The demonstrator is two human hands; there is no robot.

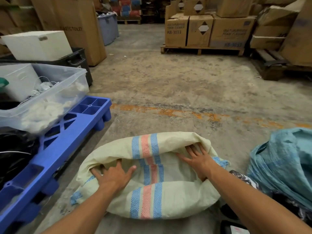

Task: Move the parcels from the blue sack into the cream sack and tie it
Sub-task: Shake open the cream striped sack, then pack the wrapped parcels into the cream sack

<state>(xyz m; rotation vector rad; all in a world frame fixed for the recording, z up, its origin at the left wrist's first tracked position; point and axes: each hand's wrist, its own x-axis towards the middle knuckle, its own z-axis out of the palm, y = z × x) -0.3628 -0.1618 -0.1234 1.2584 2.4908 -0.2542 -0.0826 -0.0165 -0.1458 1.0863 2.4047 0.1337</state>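
Note:
The cream sack, with blue and pink stripes, lies on the concrete floor right in front of me, its mouth spread wide. My left hand is inside the mouth at its left side, fingers splayed against the fabric. My right hand presses with spread fingers into the mouth's far right edge. Neither hand holds a parcel. The blue sack stands crumpled at the right edge. Dark plastic-wrapped parcels show between the two sacks, partly hidden by my right forearm.
A blue plastic pallet on the left carries a clear tub of white material and black bags. Cardboard boxes on wooden pallets stand at the back right. Bare concrete floor with an orange line lies ahead.

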